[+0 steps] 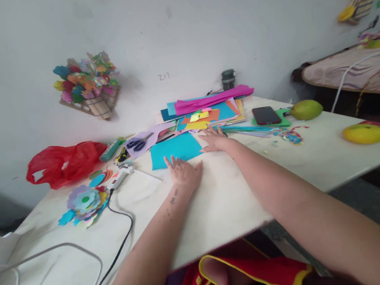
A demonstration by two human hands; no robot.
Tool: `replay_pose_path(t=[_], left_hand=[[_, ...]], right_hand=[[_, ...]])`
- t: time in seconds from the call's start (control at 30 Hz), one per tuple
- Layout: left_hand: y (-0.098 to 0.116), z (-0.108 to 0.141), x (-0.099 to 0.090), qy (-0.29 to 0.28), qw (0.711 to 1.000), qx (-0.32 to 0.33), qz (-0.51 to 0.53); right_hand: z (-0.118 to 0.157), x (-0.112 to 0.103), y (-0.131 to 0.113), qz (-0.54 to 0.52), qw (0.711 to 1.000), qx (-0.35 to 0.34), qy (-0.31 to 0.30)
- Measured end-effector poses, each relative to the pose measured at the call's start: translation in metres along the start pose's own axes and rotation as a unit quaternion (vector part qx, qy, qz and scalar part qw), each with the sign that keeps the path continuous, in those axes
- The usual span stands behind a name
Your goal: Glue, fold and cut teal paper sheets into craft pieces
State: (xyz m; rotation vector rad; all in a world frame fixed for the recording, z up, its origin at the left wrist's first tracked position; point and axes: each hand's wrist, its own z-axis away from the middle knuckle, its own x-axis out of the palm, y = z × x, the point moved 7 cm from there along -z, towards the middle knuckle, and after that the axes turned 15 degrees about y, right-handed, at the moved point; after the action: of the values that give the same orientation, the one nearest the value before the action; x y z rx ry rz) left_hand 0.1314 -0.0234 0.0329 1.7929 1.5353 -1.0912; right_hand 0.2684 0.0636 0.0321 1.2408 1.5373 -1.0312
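Note:
A blue paper sheet (173, 150) lies on the white table in front of me. My left hand (183, 172) rests at its lower edge, fingers spread and touching the sheet. At the sheet's right edge lies my right hand (214, 139), its fingers stretched out. Neither hand grips anything. Just behind the sheet sits lilac paper (153, 131) with dark-handled scissors (140, 143) on it. To the left is a white glue gun (120, 177) with a black cord, and a white stick lies beside it.
Cut paper flowers (85, 199) and a red plastic bag (65, 163) occupy the left side. Stacked coloured papers (225, 112) lie at the back. Toward the right are a phone (266, 115), a green mango-like fruit (306, 110) and a yellow one (364, 133). A loose cable (65, 244) loops at front left.

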Motion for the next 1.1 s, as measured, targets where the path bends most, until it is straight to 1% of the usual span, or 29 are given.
replay_pose_path(t=[0.07, 0.13, 0.2, 0.27, 0.33, 0.4, 0.47, 0.5, 0.6, 0.67, 0.7, 0.77, 0.83, 0.93, 1.0, 1.1], left_hand=[[0.001, 0.0, -0.001, 0.015, 1.0, 0.014, 0.001], [0.001, 0.0, -0.001, 0.025, 0.999, 0.023, 0.008], [0.002, 0.0, 0.0, 0.027, 0.999, 0.025, 0.023], [0.001, 0.001, 0.003, 0.018, 0.999, 0.02, 0.038], [0.0, 0.0, 0.006, 0.006, 0.999, 0.015, 0.049], [-0.005, -0.003, 0.008, -0.015, 0.998, 0.019, 0.06], [-0.016, -0.01, 0.008, -0.041, 0.996, 0.024, 0.072], [-0.025, -0.014, 0.007, -0.05, 0.995, 0.025, 0.078], [-0.068, -0.028, -0.001, -0.055, 0.993, -0.024, 0.105], [-0.096, -0.033, -0.006, -0.041, 0.99, -0.043, 0.126], [-0.107, -0.034, -0.006, -0.04, 0.988, -0.041, 0.143], [-0.122, -0.031, -0.002, -0.058, 0.981, -0.037, 0.18], [-0.128, -0.026, 0.005, -0.077, 0.974, -0.031, 0.21], [-0.131, -0.02, 0.015, -0.105, 0.968, -0.038, 0.224], [-0.13, -0.017, 0.018, -0.116, 0.967, -0.045, 0.224], [-0.129, -0.015, 0.018, -0.113, 0.963, -0.052, 0.238]], right_hand=[[-0.001, -0.01, -0.013, -0.01, 0.997, -0.051, 0.059], [0.0, -0.016, -0.03, -0.052, 0.989, -0.105, 0.091], [0.003, -0.014, -0.048, -0.099, 0.981, -0.145, 0.082], [0.006, -0.009, -0.061, -0.113, 0.977, -0.167, 0.065], [0.009, -0.006, -0.068, -0.108, 0.976, -0.176, 0.068], [0.009, -0.004, -0.069, -0.108, 0.975, -0.177, 0.083], [0.008, -0.003, -0.066, -0.115, 0.974, -0.172, 0.089], [0.007, -0.002, -0.064, -0.118, 0.975, -0.169, 0.088], [0.005, -0.001, -0.06, -0.126, 0.975, -0.163, 0.078], [0.005, -0.003, -0.061, -0.128, 0.975, -0.167, 0.076], [0.006, -0.004, -0.062, -0.127, 0.974, -0.172, 0.077], [0.007, -0.006, -0.067, -0.129, 0.97, -0.183, 0.09], [0.008, -0.008, -0.075, -0.149, 0.962, -0.197, 0.112], [0.007, -0.007, -0.09, -0.194, 0.948, -0.211, 0.14], [0.006, -0.004, -0.1, -0.207, 0.945, -0.209, 0.145], [0.004, 0.003, -0.112, -0.207, 0.948, -0.2, 0.136]])
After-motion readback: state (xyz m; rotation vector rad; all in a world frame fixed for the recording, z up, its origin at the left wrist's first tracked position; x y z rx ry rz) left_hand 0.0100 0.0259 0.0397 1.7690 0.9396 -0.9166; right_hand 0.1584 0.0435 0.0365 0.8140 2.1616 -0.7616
